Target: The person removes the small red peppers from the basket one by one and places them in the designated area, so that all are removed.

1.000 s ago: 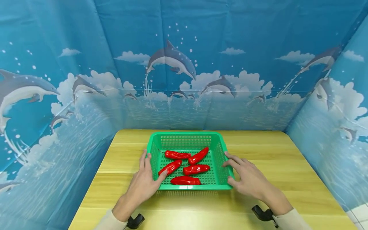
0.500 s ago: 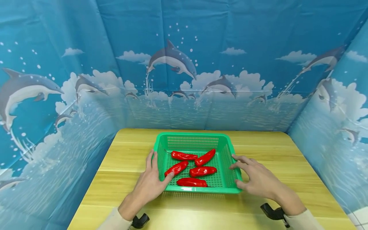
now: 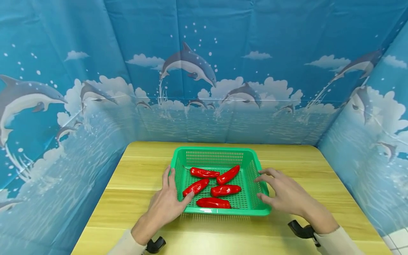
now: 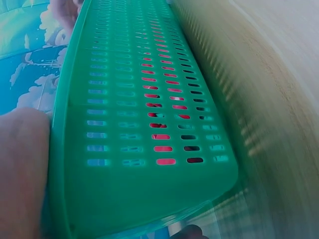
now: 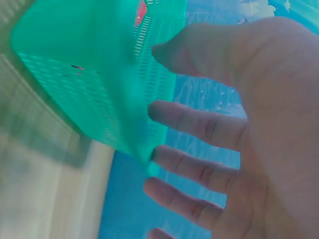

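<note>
Several glossy red peppers (image 3: 225,190) lie in a green perforated basket (image 3: 223,211). At its left side is my left hand (image 3: 165,203), fingers fairly straight against the rim and thumb reaching over the near left corner. The left wrist view shows part of that hand (image 4: 22,169) against the basket's edge (image 4: 60,149). On the right, my right hand (image 3: 287,193) has spread, slightly bent fingers over the right rim. In the right wrist view this hand (image 5: 269,124) stands spread beside the basket (image 5: 65,35); contact there cannot be told.
The basket stands on a wooden-looking table (image 3: 204,235), whose back edge meets a blue curtain (image 3: 191,120) printed with dolphins and clouds. More of this cloth hangs on the left and right. Black wrist mounts (image 3: 156,244) show below both hands.
The basket, with the peppers in it, has moved right, and both hands have moved right with it. Since half a second ago, my right hand's thumb has lifted from the near right rim.
</note>
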A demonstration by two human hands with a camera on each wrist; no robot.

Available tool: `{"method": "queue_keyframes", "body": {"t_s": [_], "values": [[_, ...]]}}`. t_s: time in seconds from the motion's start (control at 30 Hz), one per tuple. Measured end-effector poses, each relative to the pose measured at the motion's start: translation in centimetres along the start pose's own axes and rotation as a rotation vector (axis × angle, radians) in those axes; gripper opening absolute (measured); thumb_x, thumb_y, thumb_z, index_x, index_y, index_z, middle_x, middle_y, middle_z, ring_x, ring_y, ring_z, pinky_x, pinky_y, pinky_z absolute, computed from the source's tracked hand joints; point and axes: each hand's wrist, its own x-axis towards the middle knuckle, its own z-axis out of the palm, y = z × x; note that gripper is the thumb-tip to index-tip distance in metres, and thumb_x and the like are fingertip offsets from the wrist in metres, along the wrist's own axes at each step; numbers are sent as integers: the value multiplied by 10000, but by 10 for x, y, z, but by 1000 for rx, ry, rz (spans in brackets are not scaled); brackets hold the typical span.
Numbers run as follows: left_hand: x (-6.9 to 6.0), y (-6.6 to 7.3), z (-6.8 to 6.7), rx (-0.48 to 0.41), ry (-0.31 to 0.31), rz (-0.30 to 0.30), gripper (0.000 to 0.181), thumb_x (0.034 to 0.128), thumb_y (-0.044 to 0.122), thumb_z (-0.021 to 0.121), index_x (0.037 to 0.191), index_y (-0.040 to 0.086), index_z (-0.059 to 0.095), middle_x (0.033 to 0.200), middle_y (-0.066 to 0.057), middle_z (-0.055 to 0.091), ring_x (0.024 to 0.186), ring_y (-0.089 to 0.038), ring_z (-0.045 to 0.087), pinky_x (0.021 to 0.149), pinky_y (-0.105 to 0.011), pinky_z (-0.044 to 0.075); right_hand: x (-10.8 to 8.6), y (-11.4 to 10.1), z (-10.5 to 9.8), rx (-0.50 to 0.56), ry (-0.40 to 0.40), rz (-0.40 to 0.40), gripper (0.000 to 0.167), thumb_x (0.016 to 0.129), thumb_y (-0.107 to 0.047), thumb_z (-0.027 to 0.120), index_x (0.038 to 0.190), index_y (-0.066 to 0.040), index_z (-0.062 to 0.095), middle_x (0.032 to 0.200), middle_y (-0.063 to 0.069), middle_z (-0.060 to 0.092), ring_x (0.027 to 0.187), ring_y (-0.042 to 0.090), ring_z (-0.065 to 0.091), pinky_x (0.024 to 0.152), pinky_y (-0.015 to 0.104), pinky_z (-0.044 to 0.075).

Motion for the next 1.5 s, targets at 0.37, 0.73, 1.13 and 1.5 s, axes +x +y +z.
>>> {"method": "queue_keyframes", "body": {"t_s": [0.37,0.73,1.13,1.5], "values": [[3,-1,-1,32,-5,1,1181,1068,653,749,1882,67,124,1980,-109,45,469,-176,473,403,-261,325,49,-13,-9,-45,-13,-78,422,1057,-341,882,1453,-233,786,1471,93,741,1290,384,756,1025,654,645],[5,3,-3,32,24,5,1136,1066,638,756,1852,21,215,1980,-127,80,880,-308,755,405,-291,409,88,-22,-7,-22,-68,-103,507,1092,-341,841,1570,-217,722,1569,109,696,1382,380,719,1097,640,639],[6,-4,2,-42,5,-27,1178,1089,628,739,1889,99,54,1997,-58,-1,480,-188,503,432,-306,371,124,-32,5,44,-165,-108,591,1105,-362,818,1662,-270,642,1658,124,629,1428,388,696,1071,626,639],[8,-5,2,-68,-16,-27,1173,1099,599,736,1885,77,39,1997,-58,-54,477,-178,526,463,-317,432,152,-36,16,112,-281,-128,633,1126,-350,793,1720,-276,587,1752,154,548,1530,428,631,1121,648,627]]}}
